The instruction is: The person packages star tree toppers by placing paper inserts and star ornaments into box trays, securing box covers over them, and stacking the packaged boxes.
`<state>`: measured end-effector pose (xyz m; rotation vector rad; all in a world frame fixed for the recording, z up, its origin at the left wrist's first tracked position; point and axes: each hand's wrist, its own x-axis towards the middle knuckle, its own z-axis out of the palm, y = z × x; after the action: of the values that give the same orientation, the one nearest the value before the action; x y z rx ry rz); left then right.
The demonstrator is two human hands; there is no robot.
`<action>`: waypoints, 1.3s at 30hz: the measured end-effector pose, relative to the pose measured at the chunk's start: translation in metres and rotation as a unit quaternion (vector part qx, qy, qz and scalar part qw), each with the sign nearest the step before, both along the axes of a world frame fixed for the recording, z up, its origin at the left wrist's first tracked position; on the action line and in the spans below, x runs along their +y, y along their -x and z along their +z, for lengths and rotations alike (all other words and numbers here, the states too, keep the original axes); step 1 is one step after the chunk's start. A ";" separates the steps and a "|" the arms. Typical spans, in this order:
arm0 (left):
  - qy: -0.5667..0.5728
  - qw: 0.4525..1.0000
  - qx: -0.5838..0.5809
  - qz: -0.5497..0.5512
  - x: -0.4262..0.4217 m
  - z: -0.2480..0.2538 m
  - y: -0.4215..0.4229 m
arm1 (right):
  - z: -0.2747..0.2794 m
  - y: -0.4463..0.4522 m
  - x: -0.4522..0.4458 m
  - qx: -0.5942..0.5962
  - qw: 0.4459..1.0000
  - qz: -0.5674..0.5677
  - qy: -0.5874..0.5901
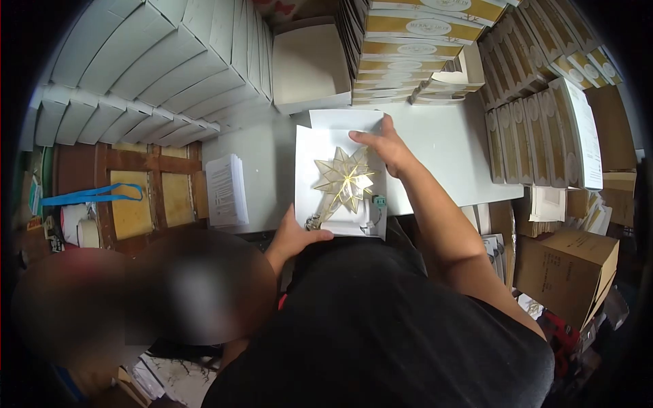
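An open white cardboard box (305,163) lies in front of my body at the table's near edge. Inside it rests a gold-edged star ornament (347,178) with translucent, many-pointed panels. A small green item (379,201) sits in the box's lower right corner, too small to name. My left hand (299,238) grips the lower left corner, thumb over the near edge. At the upper right edge, my right hand (384,146) holds the side wall, its thumb reaching over the inside and its other fingers partly hidden behind the wall.
White boxes (136,54) stand in rows at the left. Gold-and-white printed boxes (415,51) are stacked at the back, with more (537,136) at the right. A paper stack (227,190) lies left on the table (449,149). A brown carton (564,272) stands lower right.
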<state>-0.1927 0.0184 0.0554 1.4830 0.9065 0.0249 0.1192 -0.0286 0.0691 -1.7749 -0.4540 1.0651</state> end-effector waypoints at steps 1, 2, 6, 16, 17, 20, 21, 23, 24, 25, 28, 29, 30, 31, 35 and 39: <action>-0.020 1.000 -0.008 0.001 0.000 0.017 0.000 | 0.020 0.004 -0.003 -0.020 1.000 -0.016 0.000; -0.040 0.999 -0.016 0.003 -0.001 0.035 0.000 | 0.042 0.009 -0.005 -0.040 0.999 -0.031 0.000; -0.111 0.994 -0.014 0.002 0.012 0.049 -0.003 | 0.059 0.020 0.005 -0.098 0.992 -0.074 -0.018; -0.262 0.882 0.295 -0.256 0.006 -0.039 0.002 | -0.087 0.022 -0.039 -0.389 0.914 0.078 0.084; -0.255 0.865 0.314 -0.297 0.009 -0.034 -0.002 | -0.091 0.020 -0.040 -0.399 0.910 0.101 0.050; -0.262 0.850 0.334 -0.312 0.027 -0.010 -0.027 | -0.080 0.013 -0.040 -0.408 0.898 0.164 0.019; -0.273 0.874 0.319 -0.244 0.033 0.001 -0.041 | -0.064 0.018 -0.037 -0.395 0.898 0.186 0.060; -0.443 0.878 0.154 -0.101 0.061 -0.007 -0.068 | -0.052 0.027 -0.032 -0.390 0.901 0.176 0.067; -0.539 0.838 0.054 -0.068 0.081 -0.018 -0.080 | -0.049 0.033 -0.032 -0.378 0.907 0.173 0.070; -0.469 0.853 0.143 -0.178 0.104 -0.026 -0.096 | -0.049 0.038 -0.034 -0.379 0.906 0.171 0.074; -0.419 0.828 0.241 -0.285 0.103 -0.028 -0.106 | -0.044 0.037 -0.033 -0.425 0.869 0.216 0.130; -0.447 0.807 0.259 -0.286 0.103 -0.026 -0.111 | -0.043 0.029 -0.026 -0.441 0.856 0.227 0.147; -0.449 0.806 0.256 -0.288 0.106 -0.028 -0.119 | -0.045 0.024 -0.020 -0.442 0.856 0.223 0.149; -0.454 0.812 0.262 -0.259 0.107 -0.033 -0.122 | -0.050 0.024 -0.015 -0.432 0.864 0.202 0.160; -0.487 0.814 0.287 -0.136 0.100 -0.085 -0.113 | -0.093 0.027 0.004 -0.355 0.891 0.178 0.221; -0.490 0.823 0.183 -0.224 0.083 -0.102 -0.118 | -0.112 0.007 0.003 -0.258 0.921 0.241 0.166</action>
<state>-0.0748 0.1016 -0.0466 2.7232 0.8490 -0.1716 0.1117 -0.0253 -0.0434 -2.3278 -1.1380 1.0301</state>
